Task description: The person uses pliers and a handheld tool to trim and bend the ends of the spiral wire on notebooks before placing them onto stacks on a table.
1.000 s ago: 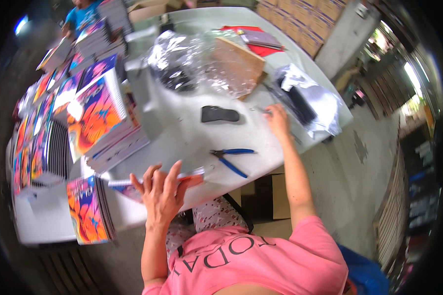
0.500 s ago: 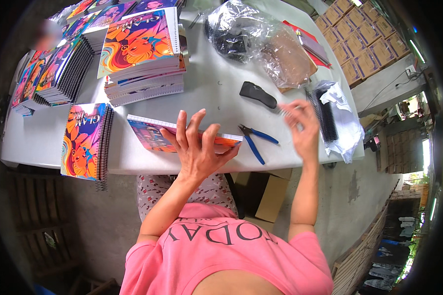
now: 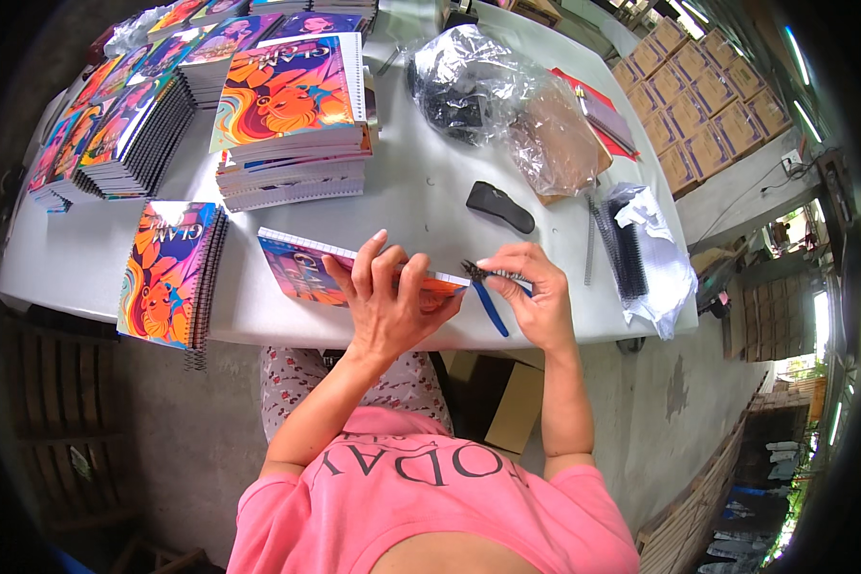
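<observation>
My left hand (image 3: 389, 301) is closed around a notebook (image 3: 301, 270) with a colourful cover, tilted up on edge over the near side of the table. Its punched edge faces up and away. Just right of it, my right hand (image 3: 536, 295) pinches a thin dark spiral binding coil (image 3: 493, 274) near the notebook's right end; the fingers hide part of the coil. Blue-handled pliers (image 3: 491, 311) lie on the table beneath that hand, their jaws partly covered. A spiral-bound notebook (image 3: 165, 273) lies at the left, overhanging the table's front edge.
A tall stack of unbound notebooks (image 3: 292, 177) stands beyond my left hand, with bound stacks (image 3: 143, 134) to its left. A black case (image 3: 500, 206), a plastic bag (image 3: 507, 105) and black coils (image 3: 629, 253) on white wrapping lie toward the right. An open carton (image 3: 514, 407) sits below the table.
My right hand has moved left and closer in, bringing the coil from beside the black case to the notebook's right end. My left hand keeps its hold on the notebook.
</observation>
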### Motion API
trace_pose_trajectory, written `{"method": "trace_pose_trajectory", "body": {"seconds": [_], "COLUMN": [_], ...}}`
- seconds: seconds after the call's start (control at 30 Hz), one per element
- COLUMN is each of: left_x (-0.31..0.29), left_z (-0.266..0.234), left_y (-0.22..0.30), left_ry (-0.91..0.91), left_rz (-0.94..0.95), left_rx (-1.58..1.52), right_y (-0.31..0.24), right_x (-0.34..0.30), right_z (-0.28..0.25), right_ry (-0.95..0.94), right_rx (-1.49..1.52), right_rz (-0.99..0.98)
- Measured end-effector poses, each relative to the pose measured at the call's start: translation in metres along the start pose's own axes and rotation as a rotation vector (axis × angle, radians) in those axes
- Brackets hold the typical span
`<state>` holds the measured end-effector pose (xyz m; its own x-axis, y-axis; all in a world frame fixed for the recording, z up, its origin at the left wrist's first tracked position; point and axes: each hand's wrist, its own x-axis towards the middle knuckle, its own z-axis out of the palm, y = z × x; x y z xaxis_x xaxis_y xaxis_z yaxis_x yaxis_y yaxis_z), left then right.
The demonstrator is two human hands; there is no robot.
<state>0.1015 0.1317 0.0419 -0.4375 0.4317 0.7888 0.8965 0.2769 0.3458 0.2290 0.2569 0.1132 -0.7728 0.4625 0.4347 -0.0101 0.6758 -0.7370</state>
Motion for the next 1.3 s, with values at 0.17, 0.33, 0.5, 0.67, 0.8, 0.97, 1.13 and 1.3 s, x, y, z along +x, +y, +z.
{"method": "trace_pose_trajectory", "body": {"seconds": [0.17, 0.33, 0.5, 0.67, 0.8, 0.97, 1.13, 1.3], "left_x": [0.001, 0.003, 0.007, 0.004, 0.007, 0.007, 0.011, 0.019], "left_z": [-0.002, -0.005, -0.006, -0.006, -0.018, -0.026, -0.035, -0.05], "left_y": [0.001, 0.0, 0.001, -0.001, -0.001, -0.008, -0.009, -0.019], "left_ry": [-0.009, -0.043, -0.064, -0.063, -0.12, -0.137, -0.199, -0.167], "left_rz": [-0.001, 0.0, 0.007, 0.001, 0.013, 0.012, -0.011, -0.053], "left_rx": [-0.008, 0.022, 0.053, 0.043, 0.074, 0.066, 0.004, -0.052], "right_y": [-0.009, -0.024, -0.012, -0.015, -0.032, -0.02, 0.013, 0.115], "right_x": [0.002, 0.003, 0.005, 0.006, 0.011, 0.002, 0.027, 0.028], "right_z": [-0.01, -0.011, -0.004, -0.009, -0.01, -0.001, -0.017, -0.014], "right_ry": [-0.223, -0.313, -0.046, -0.358, -0.308, -0.363, -0.448, -0.238], "right_rx": [0.087, -0.028, -0.254, 0.075, 0.105, 0.078, 0.034, -0.87], "right_rz": [0.105, 0.225, -0.277, 0.305, 0.403, 0.156, 0.137, -0.082]}}
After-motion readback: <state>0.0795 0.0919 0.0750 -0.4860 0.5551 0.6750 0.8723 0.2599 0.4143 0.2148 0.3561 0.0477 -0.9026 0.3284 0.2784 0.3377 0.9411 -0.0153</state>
